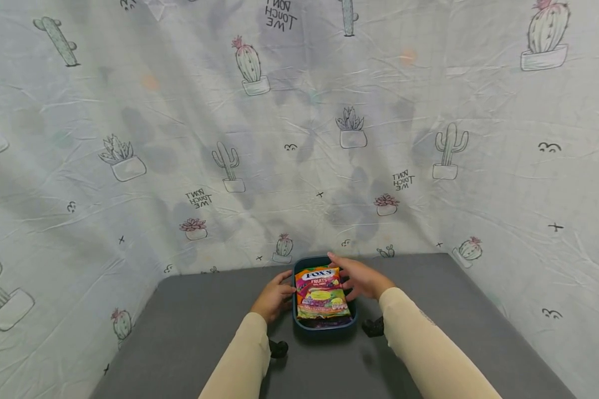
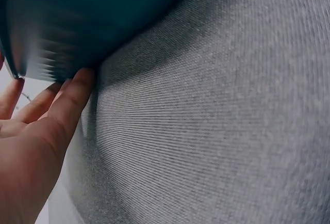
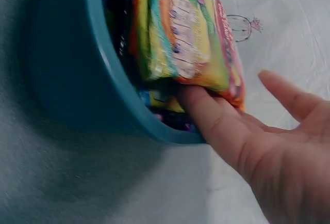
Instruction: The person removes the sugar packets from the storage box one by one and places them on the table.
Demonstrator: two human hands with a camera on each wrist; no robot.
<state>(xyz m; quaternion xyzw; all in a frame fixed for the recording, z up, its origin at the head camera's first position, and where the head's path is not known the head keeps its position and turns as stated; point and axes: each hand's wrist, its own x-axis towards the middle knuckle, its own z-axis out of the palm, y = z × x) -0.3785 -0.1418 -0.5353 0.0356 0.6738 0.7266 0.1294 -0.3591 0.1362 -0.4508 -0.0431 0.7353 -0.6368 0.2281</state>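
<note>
A dark blue rectangular tub stands on the grey table, holding a bright bag of Fox's Fruits candy that lies face up on top. Other wrappers show beneath the bag in the right wrist view. My left hand is at the tub's left side; its fingertips touch the outer wall, fingers fairly straight. Over the right rim reaches my right hand. Its fingers slip in between bag and rim, against the bag's edge and underside, while the thumb stands away from the bag.
A pale cloth with cactus drawings hangs behind and at both sides of the grey table. Black wrist-worn pieces show beneath the forearms, near the tub's front corners. The tub is close to the table's back edge.
</note>
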